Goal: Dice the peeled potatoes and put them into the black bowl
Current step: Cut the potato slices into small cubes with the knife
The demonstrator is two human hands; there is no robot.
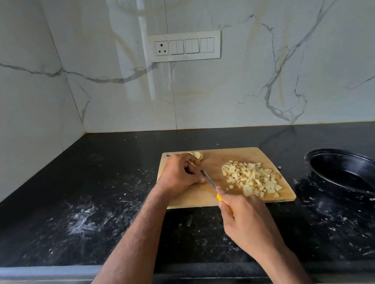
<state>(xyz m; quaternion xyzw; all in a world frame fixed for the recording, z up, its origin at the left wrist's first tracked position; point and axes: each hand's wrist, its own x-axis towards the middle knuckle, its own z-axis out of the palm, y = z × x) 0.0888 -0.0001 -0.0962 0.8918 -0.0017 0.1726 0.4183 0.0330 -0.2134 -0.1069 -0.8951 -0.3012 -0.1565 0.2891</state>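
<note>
A wooden cutting board (224, 198) lies on the black counter. A heap of diced potato (251, 178) covers its right half. My left hand (179, 175) sits curled over the board's left part, and a pale potato piece (197, 155) shows just beyond its fingers; what the fingers hold is hidden. My right hand (245, 216) grips a knife by its yellow handle (220, 198), the blade (208, 180) pointing up-left and its tip touching my left fingers. The black bowl (352, 174) stands empty to the right of the board.
The black stone counter (99, 197) is dusted with white smears left and right of the board. A marble wall with a switch panel (185, 46) rises behind. One small potato bit (279, 167) lies off the board's right edge.
</note>
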